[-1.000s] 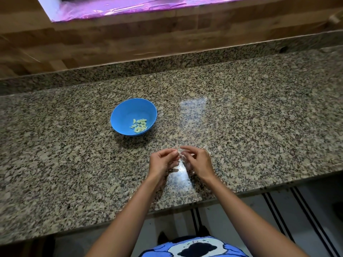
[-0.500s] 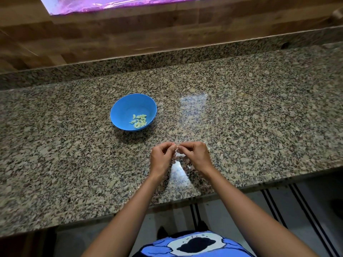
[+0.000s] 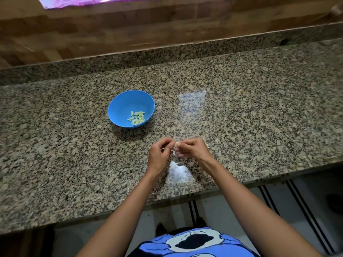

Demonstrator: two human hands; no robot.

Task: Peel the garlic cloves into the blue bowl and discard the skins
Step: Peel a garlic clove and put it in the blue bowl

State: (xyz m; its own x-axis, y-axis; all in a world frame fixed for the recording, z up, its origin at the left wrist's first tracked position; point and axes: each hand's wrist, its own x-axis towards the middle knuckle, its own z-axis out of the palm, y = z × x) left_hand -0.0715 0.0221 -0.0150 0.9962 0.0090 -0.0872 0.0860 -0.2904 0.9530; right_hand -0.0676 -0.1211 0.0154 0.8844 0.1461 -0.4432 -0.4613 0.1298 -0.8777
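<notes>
I see a small pale garlic clove (image 3: 176, 144) pinched between the fingertips of both hands, held just above the granite counter (image 3: 259, 112) near its front edge. My left hand (image 3: 160, 154) has its fingers curled in with thumb and forefinger closed on the clove's left end; my right hand (image 3: 193, 149) is closed on its right end, fingers bunched, nails facing the camera. The 2 hands touch at the clove. Whether any skin is still on it I cannot tell, it is too small. Just below the hands a whitish patch (image 3: 178, 172) lies on the counter; I cannot tell if it is skins or glare. Up and to the left, well apart from the hands, the blue bowl (image 3: 120, 108) sits upright on the counter with a small heap of peeled cloves (image 3: 137, 118) on its right inner side. Behind the counter runs a low granite upstand (image 3: 111, 60), then wooden panelling (image 3: 130, 28). At the bottom edge my blue printed shirt (image 3: 193, 243) shows.
</notes>
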